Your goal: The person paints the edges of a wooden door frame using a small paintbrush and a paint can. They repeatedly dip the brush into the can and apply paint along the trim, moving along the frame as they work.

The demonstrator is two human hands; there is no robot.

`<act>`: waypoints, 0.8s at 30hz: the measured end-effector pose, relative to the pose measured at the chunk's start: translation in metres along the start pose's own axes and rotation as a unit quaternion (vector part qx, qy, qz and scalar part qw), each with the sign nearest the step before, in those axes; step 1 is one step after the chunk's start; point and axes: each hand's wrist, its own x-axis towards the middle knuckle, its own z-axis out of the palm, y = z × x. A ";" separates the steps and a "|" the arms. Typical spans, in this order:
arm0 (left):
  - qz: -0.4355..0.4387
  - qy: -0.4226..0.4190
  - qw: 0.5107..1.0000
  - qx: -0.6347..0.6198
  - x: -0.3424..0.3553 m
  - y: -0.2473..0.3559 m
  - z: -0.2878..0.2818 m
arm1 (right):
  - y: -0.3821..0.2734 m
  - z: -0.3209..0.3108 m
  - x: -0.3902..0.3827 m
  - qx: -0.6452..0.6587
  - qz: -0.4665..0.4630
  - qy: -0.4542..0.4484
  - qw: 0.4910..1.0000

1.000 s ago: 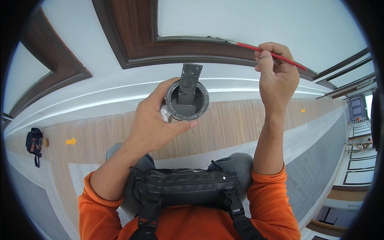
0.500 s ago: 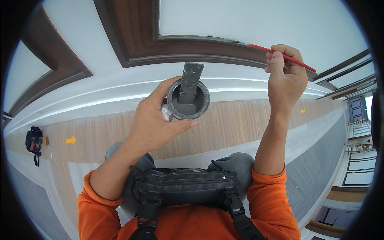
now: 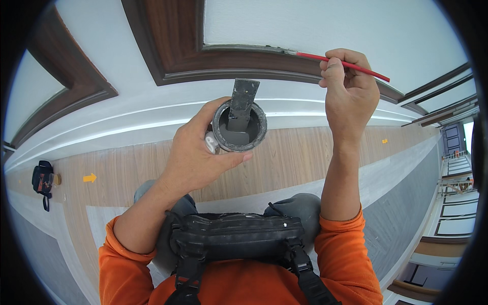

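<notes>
My left hand (image 3: 195, 142) is wrapped round a cup (image 3: 261, 133) of grey paint, with something whitish squeezed between palm and cup. A flat dark strip (image 3: 244, 94) stands in the paint and leans over the cup's far rim. In my right hand (image 3: 353, 94) is a thin paintbrush with a red handle (image 3: 368, 70), pinched between thumb and fingers. Its tip touches the inner edge of the brown wall moulding (image 3: 229, 61), where the wood meets the white panel (image 3: 330, 25). Dark, uneven paint marks lie along that edge beside the tip.
A second brown frame (image 3: 84, 66) is on the wall to the left. Below runs a white baseboard (image 3: 137, 119), then a wood-look floor (image 3: 127, 162) with yellow arrow markers (image 3: 90, 178). A dark bag (image 3: 41, 178) lies at far left. A black pouch (image 3: 239, 236) sits across my lap.
My right hand has moved left with the paintbrush, and its tip has slid left along the moulding edge. My left hand and the cup have stayed almost still.
</notes>
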 end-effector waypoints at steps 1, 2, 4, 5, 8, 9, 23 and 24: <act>0.001 0.000 1.000 0.001 0.000 0.000 0.000 | 0.000 0.001 0.000 0.003 -0.003 -0.004 1.000; 0.002 0.001 1.000 0.002 0.000 0.000 0.000 | 0.000 0.001 0.000 0.006 -0.006 -0.007 1.000; 0.000 0.000 1.000 0.001 -0.001 -0.001 -0.001 | -0.001 0.002 0.000 0.022 0.018 0.013 1.000; -0.001 0.000 1.000 0.000 -0.001 -0.001 -0.002 | -0.001 0.003 0.001 0.031 0.030 0.023 0.999; -0.006 -0.003 1.000 -0.004 0.000 -0.003 -0.003 | 0.004 -0.001 0.001 -0.011 0.026 0.043 0.999; -0.006 -0.002 1.000 -0.003 0.000 -0.003 -0.003 | 0.005 -0.003 0.001 -0.024 0.036 0.041 0.998; 0.004 0.004 1.000 -0.003 -0.001 0.001 -0.002 | 0.004 -0.004 0.003 0.017 0.039 0.040 0.998; 0.004 0.005 1.000 -0.001 -0.001 0.001 -0.001 | 0.003 -0.002 0.003 0.018 0.042 0.036 0.998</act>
